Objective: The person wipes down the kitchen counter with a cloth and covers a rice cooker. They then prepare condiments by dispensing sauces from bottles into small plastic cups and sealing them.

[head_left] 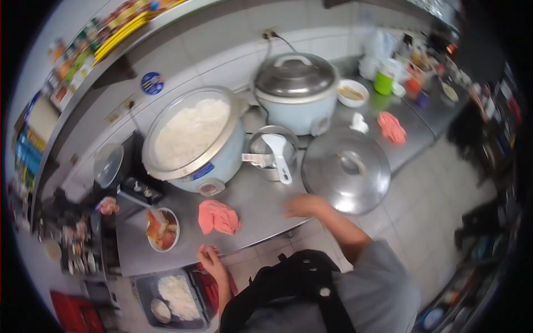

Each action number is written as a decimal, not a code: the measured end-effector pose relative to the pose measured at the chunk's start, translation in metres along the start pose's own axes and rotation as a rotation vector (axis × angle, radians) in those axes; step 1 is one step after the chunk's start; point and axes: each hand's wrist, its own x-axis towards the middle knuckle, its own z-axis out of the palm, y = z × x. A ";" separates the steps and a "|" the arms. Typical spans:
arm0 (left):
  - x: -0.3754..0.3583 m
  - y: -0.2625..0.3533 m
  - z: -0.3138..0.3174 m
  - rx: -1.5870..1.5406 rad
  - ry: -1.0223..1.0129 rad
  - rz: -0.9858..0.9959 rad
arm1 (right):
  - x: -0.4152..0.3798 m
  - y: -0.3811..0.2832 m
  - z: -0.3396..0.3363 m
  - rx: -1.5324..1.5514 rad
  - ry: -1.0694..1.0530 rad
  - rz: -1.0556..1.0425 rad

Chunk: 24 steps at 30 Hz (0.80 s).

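My left hand (pixel 210 260) is at the front edge of the steel counter (pixel 261 200), curled on the corner of a dark tray (pixel 145 288) that holds white rice and is kept below the counter edge. My right hand (pixel 302 205) is blurred, low over the counter beside a large steel lid (pixel 347 169), with nothing in it. Behind stands an open rice cooker (pixel 191 136) full of white rice. A small metal pot with a white rice paddle (pixel 277 155) sits between the cooker and the lid. A pink cloth (pixel 218 216) lies near my left hand.
A closed rice cooker (pixel 294 83) stands at the back by the tiled wall. A bowl of food (pixel 162 228) sits at the counter's left. Farther right are another pink cloth (pixel 391 126), a white bowl (pixel 352 91), a green cup (pixel 383 82) and several small containers.
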 end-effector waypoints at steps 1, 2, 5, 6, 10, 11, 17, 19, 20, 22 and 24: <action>-0.006 0.004 0.004 0.122 -0.005 0.020 | -0.051 0.012 -0.031 -0.005 0.087 0.111; -0.008 -0.002 0.008 0.183 0.011 0.037 | -0.091 0.012 -0.065 0.066 0.163 0.343; 0.024 0.000 0.011 0.672 0.012 0.393 | -0.138 0.095 -0.058 -0.092 1.048 0.394; 0.037 -0.009 0.018 0.731 0.062 0.416 | -0.134 0.176 -0.021 -0.345 1.186 0.483; 0.089 -0.042 0.052 0.953 0.116 0.465 | -0.138 0.212 -0.012 -0.086 0.814 0.603; 0.095 -0.043 0.062 1.005 0.093 0.396 | -0.127 0.229 0.002 -0.124 0.946 0.606; 0.094 -0.090 0.057 1.062 -0.086 0.064 | -0.150 0.239 0.004 -0.378 1.142 0.748; 0.089 -0.099 0.040 1.092 -0.060 0.159 | -0.190 0.212 -0.025 -0.301 1.267 0.534; 0.084 -0.094 0.031 1.057 -0.075 0.172 | -0.209 0.185 -0.041 -0.232 1.328 0.471; 0.081 -0.086 0.021 0.981 -0.064 0.218 | -0.245 0.164 -0.064 -0.256 1.308 0.571; 0.081 -0.073 0.023 0.764 -0.035 0.282 | -0.265 0.108 -0.099 -0.128 1.345 0.546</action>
